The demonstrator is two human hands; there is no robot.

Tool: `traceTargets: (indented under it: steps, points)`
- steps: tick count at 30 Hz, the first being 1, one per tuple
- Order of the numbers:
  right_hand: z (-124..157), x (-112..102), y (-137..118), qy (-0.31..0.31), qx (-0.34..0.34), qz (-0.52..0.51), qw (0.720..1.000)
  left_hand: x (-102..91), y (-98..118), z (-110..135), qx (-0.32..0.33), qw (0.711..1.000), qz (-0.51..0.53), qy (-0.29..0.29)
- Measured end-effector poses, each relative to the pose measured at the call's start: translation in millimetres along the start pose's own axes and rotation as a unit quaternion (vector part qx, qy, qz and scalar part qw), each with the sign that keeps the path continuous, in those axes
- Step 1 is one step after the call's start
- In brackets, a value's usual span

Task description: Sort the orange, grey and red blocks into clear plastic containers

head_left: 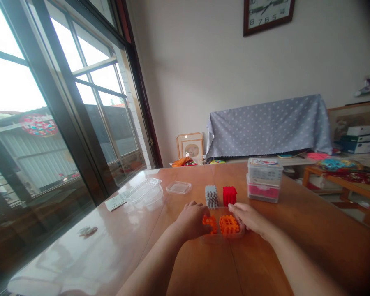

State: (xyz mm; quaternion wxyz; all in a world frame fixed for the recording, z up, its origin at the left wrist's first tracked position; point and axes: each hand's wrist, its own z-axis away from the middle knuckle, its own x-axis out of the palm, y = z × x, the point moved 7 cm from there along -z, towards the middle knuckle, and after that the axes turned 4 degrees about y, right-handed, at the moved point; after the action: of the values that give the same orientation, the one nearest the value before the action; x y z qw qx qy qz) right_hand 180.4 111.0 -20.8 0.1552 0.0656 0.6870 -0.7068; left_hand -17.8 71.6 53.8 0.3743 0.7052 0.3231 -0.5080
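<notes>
A small clear plastic box sits on the wooden table in front of me, holding orange interlocking blocks. My left hand is curled at the box's left side, fingers on an orange piece. My right hand rests on the box's right edge, fingers bent against it. Just behind the box stand a grey block cube and a red block cube.
Two stacked lidded boxes stand at the back right of the table. An empty clear container, a loose lid and a small card lie at the left. Windows run along the left; a covered sofa stands behind.
</notes>
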Motion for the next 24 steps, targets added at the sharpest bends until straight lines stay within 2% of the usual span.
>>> traceTargets:
  steps: [7, 14, 24]
  points:
    - [-4, 1, 5, -0.005, -0.005, -0.006, 1.0, -3.0, 3, 3, -0.023, 1.0, 0.011, -0.003]
    - [-2, 1, 3, -0.001, 0.002, -0.014, 1.0, 5.6, 21, 3, 0.033, 0.996, 0.056, -0.057]
    - [-1, 0, 3, -0.003, -0.004, -0.014, 1.0, 21.7, 23, -3, 0.059, 0.992, 0.057, -0.099]
